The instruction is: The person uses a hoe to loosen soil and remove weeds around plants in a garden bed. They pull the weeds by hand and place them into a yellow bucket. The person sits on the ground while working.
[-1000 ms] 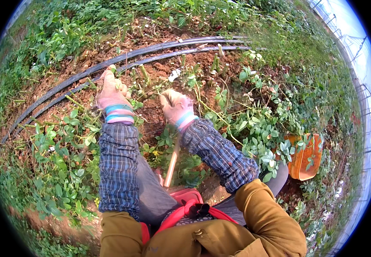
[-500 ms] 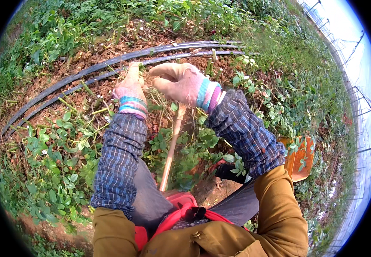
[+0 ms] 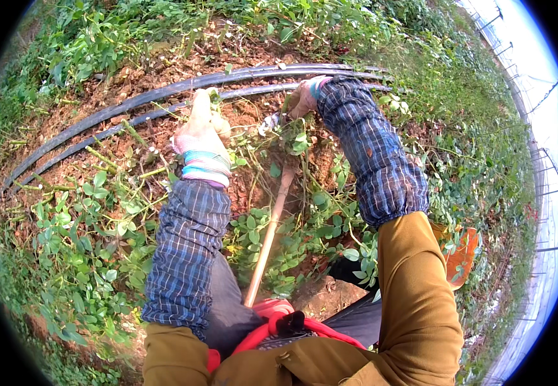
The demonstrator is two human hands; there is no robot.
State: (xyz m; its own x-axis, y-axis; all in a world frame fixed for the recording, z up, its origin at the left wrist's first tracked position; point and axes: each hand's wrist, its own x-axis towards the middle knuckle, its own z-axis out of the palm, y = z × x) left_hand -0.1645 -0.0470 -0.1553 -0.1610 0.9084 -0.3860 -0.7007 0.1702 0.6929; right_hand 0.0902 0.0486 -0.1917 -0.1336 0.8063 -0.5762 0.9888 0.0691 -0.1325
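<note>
My left hand (image 3: 202, 125), in a pale glove with a striped cuff, is closed just below the black pipes. A green sprig shows at its fingertips, and thin stems trail out beside it. My right hand (image 3: 301, 101), gloved alike, reaches farther off to the right. Its fingers bend down and close around a leafy stem (image 3: 298, 143), partly hidden by the hand. A small whitish, shiny thing (image 3: 269, 123) lies by these fingers; its kind is unclear. Between my arms a wooden handle (image 3: 268, 238) slants from my lap to the soil, its far end hidden among soil and leaves.
Two black pipes (image 3: 144, 101) curve across the reddish soil beyond my hands. Cut green stubs (image 3: 134, 133) stick up at the left. Leafy plants (image 3: 79, 244) grow all around. An orange container (image 3: 462, 257) stands to the right of my right arm, partly behind leaves.
My right hand has moved away from beside the left one, forward and to the right, and its spread fingers have closed on a stem. The left hand stays nearly in place, slightly turned.
</note>
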